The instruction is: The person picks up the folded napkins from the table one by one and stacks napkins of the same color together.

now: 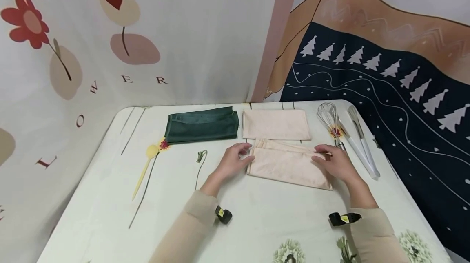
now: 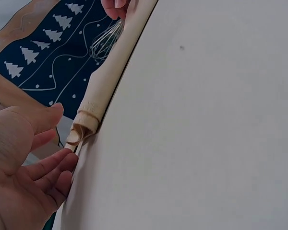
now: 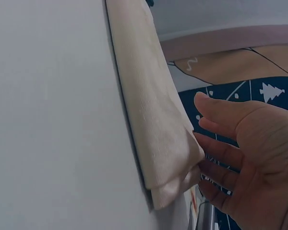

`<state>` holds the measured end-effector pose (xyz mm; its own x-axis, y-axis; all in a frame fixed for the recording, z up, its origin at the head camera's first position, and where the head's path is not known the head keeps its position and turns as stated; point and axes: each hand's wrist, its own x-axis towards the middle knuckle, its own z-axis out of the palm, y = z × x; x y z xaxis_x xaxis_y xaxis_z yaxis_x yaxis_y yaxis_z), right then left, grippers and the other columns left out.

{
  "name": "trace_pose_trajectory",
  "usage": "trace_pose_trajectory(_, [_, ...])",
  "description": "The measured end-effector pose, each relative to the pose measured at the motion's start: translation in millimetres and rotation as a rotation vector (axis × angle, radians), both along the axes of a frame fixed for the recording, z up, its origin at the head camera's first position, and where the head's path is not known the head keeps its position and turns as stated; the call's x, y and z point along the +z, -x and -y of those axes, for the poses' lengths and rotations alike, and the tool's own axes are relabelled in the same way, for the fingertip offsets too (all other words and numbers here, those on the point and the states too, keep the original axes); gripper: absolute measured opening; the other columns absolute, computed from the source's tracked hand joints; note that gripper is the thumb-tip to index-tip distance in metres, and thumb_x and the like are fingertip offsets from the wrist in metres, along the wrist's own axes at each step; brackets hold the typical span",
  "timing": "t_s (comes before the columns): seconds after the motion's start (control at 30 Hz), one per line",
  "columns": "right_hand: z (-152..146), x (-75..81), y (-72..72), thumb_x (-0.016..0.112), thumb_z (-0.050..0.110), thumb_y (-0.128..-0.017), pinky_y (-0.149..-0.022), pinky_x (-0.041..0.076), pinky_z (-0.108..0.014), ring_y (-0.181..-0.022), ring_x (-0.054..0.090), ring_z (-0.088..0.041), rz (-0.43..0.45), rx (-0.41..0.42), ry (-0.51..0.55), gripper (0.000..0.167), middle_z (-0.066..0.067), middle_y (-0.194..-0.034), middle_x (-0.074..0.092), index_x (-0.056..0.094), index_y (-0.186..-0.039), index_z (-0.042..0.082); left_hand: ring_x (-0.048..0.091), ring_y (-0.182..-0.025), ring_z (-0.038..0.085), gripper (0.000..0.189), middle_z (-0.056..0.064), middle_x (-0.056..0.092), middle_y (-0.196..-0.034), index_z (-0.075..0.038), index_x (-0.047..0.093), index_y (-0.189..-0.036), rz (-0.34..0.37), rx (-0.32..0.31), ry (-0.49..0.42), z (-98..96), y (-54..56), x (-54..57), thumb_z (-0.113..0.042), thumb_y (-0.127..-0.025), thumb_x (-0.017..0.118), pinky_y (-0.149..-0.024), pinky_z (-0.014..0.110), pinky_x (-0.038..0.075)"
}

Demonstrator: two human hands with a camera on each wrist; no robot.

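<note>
A pale pink folded cloth (image 1: 288, 167) lies slightly askew on the table, with loose layers showing along its far edge. At its left end, my left hand (image 1: 233, 161) has thumb and fingers apart; in the left wrist view the fingertips (image 2: 67, 160) are close by the rolled-looking layers of the cloth (image 2: 89, 120). My right hand (image 1: 337, 163) is at the other end. The right wrist view shows its fingers (image 3: 221, 148) touching the cloth's edge (image 3: 168, 139), the thumb held away from it.
Behind it lie a second folded pink cloth (image 1: 276, 125) and a dark green folded cloth (image 1: 202, 125). A whisk (image 1: 328, 117) and tongs (image 1: 361, 144) are at the right. A yellow spoon (image 1: 146, 169) lies at the left. Printed curtains hang behind the table (image 1: 106, 181).
</note>
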<state>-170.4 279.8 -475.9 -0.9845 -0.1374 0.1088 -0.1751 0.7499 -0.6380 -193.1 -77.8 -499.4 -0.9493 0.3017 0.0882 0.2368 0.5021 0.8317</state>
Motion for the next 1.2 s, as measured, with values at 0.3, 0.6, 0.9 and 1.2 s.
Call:
trace_pose_trajectory(0.3, [-8.6,-6.3,-4.4,0.078,0.004,-0.087,-0.069,0.048,-0.032,-0.08,0.06,-0.02,-0.012,0.039,-0.047,0.019,-0.014,-0.099,0.073,0.075,-0.105,-0.001,0.06,-0.072,0.009,0.027,0.001,0.069,-0.084,-0.002,0.071,-0.113,0.005,-0.002,-0.009,-11.8,11.8,-0.9,-0.004,-0.088,0.078,-0.072,0.026,0.051])
trace_pose_trajectory(0.6, [-11.0,-7.1,-5.8,0.078,0.006,-0.088,-0.071,0.047,-0.037,-0.082,0.062,-0.026,-0.17,-0.118,0.0,0.011,-0.015,-0.094,0.073,0.076,-0.098,0.001,0.064,-0.075,0.015,0.015,0.003,0.07,-0.085,-0.005,0.072,-0.103,-0.117,0.155,-0.078,-33.1,25.6,9.1,-0.004,-0.089,0.077,-0.074,0.03,0.052])
trace_pose_trajectory(0.9, [-20.7,-5.9,-13.3,0.072,0.022,-0.095,-0.095,0.041,-0.061,-0.114,0.051,-0.048,-0.059,-0.293,-0.021,0.046,-0.031,-0.127,0.051,0.06,-0.129,-0.007,0.063,-0.089,0.023,0.039,0.008,0.069,-0.104,-0.005,0.066,-0.125,0.029,0.233,0.125,-38.1,21.7,6.3,-0.025,-0.093,0.076,-0.089,0.043,0.048])
trace_pose_trajectory(1.2, [-16.3,3.2,-25.6,0.069,0.041,-0.095,-0.065,0.047,-0.036,-0.077,0.059,-0.027,0.196,-0.26,-0.122,0.055,-0.013,-0.085,0.064,0.061,-0.11,-0.011,0.061,-0.084,0.02,0.037,0.002,0.068,-0.085,-0.001,0.071,-0.112,0.16,0.202,0.191,-38.8,18.0,14.9,-0.028,-0.088,0.08,-0.085,0.039,0.052])
